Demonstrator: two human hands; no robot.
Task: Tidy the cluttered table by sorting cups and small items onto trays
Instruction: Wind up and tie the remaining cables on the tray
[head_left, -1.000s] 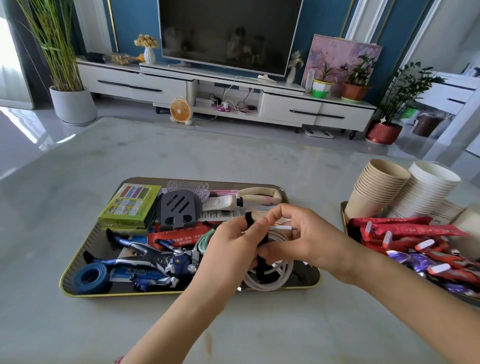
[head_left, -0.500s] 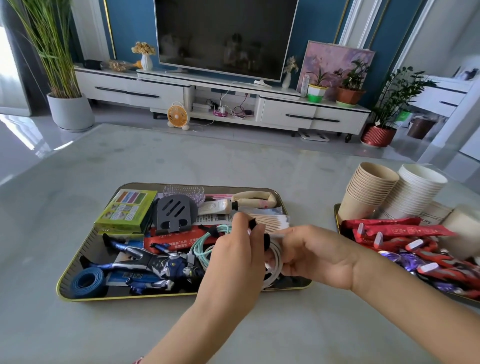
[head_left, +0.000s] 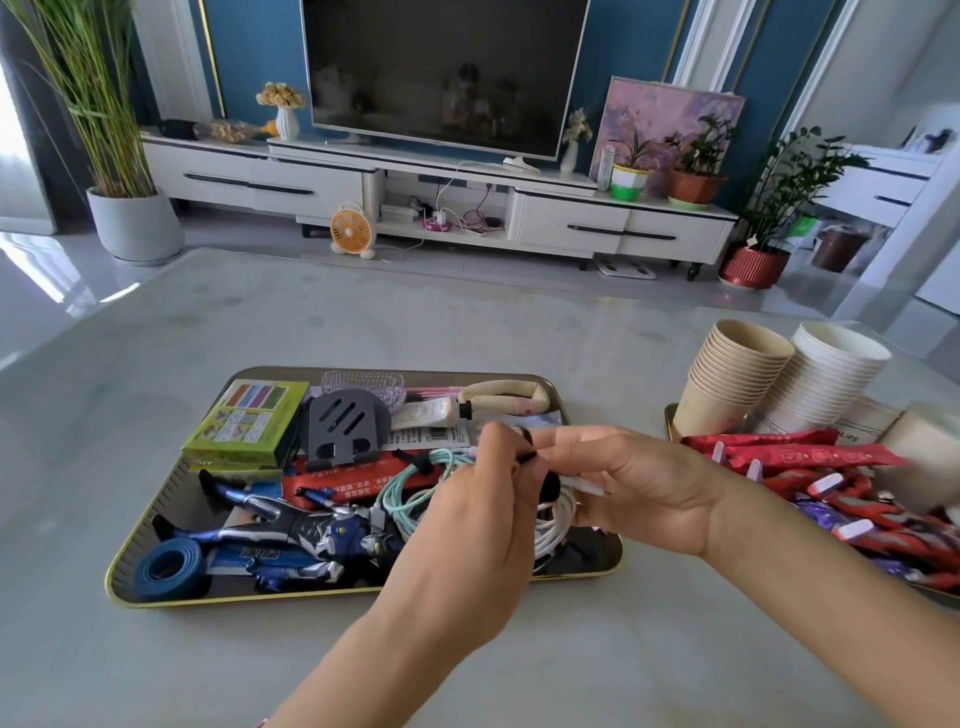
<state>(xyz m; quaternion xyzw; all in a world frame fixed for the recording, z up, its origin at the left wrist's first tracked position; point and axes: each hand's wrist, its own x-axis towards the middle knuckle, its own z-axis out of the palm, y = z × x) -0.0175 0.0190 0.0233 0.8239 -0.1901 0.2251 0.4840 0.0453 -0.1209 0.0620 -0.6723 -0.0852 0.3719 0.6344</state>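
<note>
Since a second ago the white cable (head_left: 558, 522) has sunk from above the tray (head_left: 161, 506) down to its right end. The black strap (head_left: 550, 487), which then stood upright across the coil, now shows only as short dark bits between the fingers.

The left hand (head_left: 467, 535) is over the tray's right half with its fingers curled, and it pinches the black strap at the top of the coil. The right hand (head_left: 644, 488) meets it from the tray's right side; its thumb and curled fingers grip the white cable, and a straight white end lies across its palm. Most of the coil is hidden behind the left hand.

Just left of the hands in the tray lies a teal cable (head_left: 415, 488), partly over a red packet (head_left: 337, 480). Behind these stands a grey slotted holder (head_left: 345, 428), and a green box (head_left: 244, 421) sits in the tray's far left corner. A blue toy figure (head_left: 291, 530) lies along the near side, with a blue tape roll (head_left: 169, 569) in the near left corner.

Right of the tray, apart from it on the tabletop (head_left: 363, 312), a second tray (head_left: 671, 422) carries a leaning stack of brown cups (head_left: 737, 374), a stack of white cups (head_left: 826, 379) and a heap of red sachets (head_left: 810, 457).
</note>
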